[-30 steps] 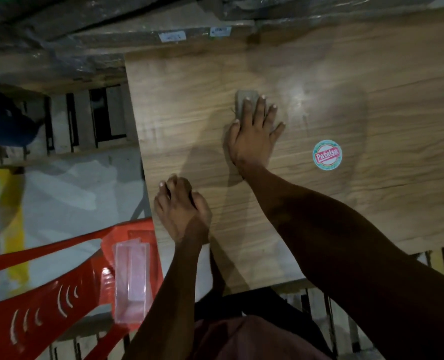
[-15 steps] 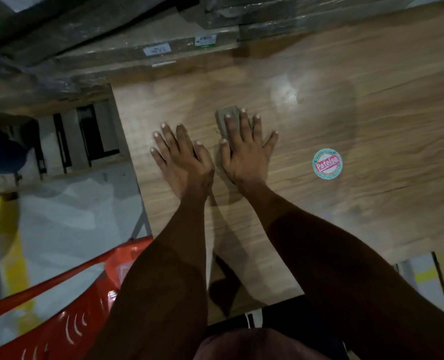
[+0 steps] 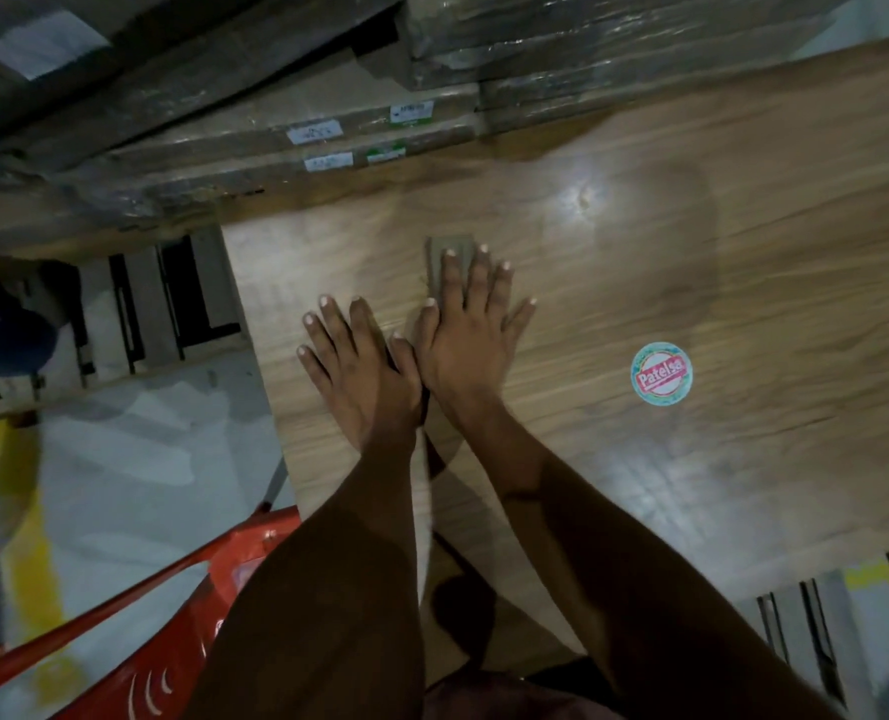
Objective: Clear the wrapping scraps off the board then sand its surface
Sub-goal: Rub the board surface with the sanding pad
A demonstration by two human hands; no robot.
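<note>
Right hand (image 3: 471, 335) spread flat, pressing a grey sanding pad (image 3: 445, 262) onto the wooden board (image 3: 692, 252); left hand (image 3: 359, 366) spread flat alongside, touching it.

- The board (image 3: 640, 283) lies flat, wood-grained, with a bright glare spot toward its far side.
- The right hand (image 3: 471, 337) presses flat on a grey sanding pad (image 3: 445, 257), fingers spread over it.
- The left hand (image 3: 359, 366) lies flat on the board just left of the right hand, thumbs touching.
- A round sticker (image 3: 661, 374) sits to the right of the hands.
- Wrapped boards (image 3: 328, 111) are stacked at the far edge.
- A red chair (image 3: 136, 641) stands near left.
</note>
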